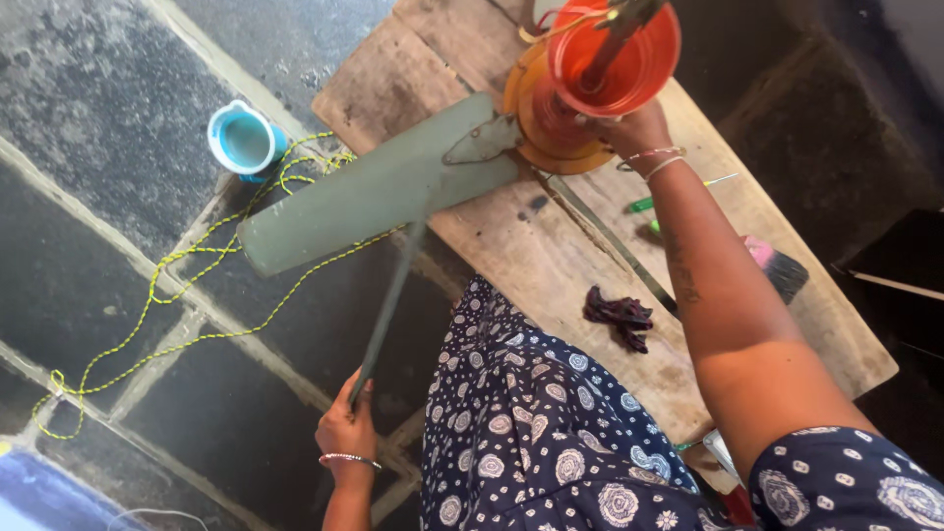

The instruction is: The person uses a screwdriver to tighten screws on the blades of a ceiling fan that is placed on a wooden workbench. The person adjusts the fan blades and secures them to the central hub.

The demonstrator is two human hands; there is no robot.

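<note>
Left hand [346, 428], low in the view beside the patterned dress [531, 423], is closed around the near tip of a thin grey-green fan blade [388, 310], thumb up along its edge. That blade is seen almost edge-on and runs up and right toward the hub. A bangle sits on the left wrist.

Right hand [629, 126] reaches up the wooden board [511, 246] and rests on the orange fan hub [560, 118], fingers curled against its side under the red-orange cup [619, 49] that crowns it — a grip on the hub, as far as can be seen, though the fingertips are hidden behind it. A dark rod [615, 39] stands up through the cup. Thin bangles ring the right wrist.

A second blade [379, 192], broad and grey-green, lies flat from the hub down to the left, its rounded end hanging past the board's edge over the dark paved floor [98, 118]. A metal bracket joins it to the hub. A third blade shows as a thin strip running from the hub down to the right across the board, beside the forearm.

On the board a crumpled dark red rag [619, 317] lies near the forearm, and right of the arm a brush [782, 270] and a green-handled screwdriver [669, 200] lie just beside each other. On the floor stands a blue and white cup [244, 140], with a yellow-green cord [167, 295] trailing from near it down to the left.
</note>
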